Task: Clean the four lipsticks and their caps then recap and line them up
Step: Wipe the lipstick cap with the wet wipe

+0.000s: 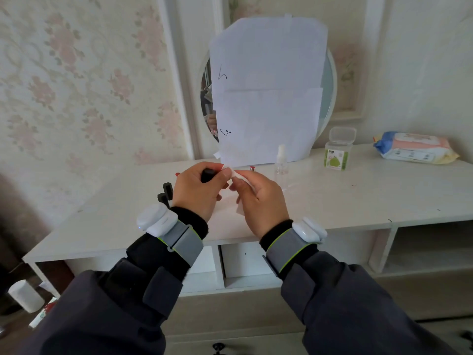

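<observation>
Left hand (pixel 198 187) grips a black lipstick (pixel 207 175); right hand (pixel 258 193) pinches a white wipe (pixel 242 179) against it (above the desk (pixel 358 198), bare desk near right).

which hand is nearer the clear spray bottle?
Right. The right hand, pinching a white wipe, sits just left of the spray bottle; the left hand, holding a black lipstick tube, is farther left.

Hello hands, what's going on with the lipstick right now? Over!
Left hand grips black lipstick. Right hand pinches white wipe at its tip. Loose caps wait on table. Nothing blocking.
</observation>
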### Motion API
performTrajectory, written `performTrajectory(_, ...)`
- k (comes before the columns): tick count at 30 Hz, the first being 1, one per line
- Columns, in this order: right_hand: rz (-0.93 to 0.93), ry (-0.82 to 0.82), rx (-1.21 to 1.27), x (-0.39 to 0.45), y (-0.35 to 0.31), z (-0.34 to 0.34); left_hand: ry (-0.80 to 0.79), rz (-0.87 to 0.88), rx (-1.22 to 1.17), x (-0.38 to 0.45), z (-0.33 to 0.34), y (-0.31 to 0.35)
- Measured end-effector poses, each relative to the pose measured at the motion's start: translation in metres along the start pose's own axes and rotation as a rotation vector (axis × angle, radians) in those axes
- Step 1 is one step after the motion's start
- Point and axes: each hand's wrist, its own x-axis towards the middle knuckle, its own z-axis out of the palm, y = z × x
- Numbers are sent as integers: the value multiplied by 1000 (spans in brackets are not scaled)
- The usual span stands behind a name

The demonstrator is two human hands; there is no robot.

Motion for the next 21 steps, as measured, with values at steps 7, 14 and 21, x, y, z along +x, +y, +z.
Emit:
performTrajectory(7,121,24,175,0,-8,-1,-27,-66,-65,1,6,-3)
performTrajectory(14,195,83,243,1,-8,-5,-57,-137,-150,2,9,-3)
performTrajectory(21,122,150,115,3,-7,-2,-31,-185,-245,2,11,-6)
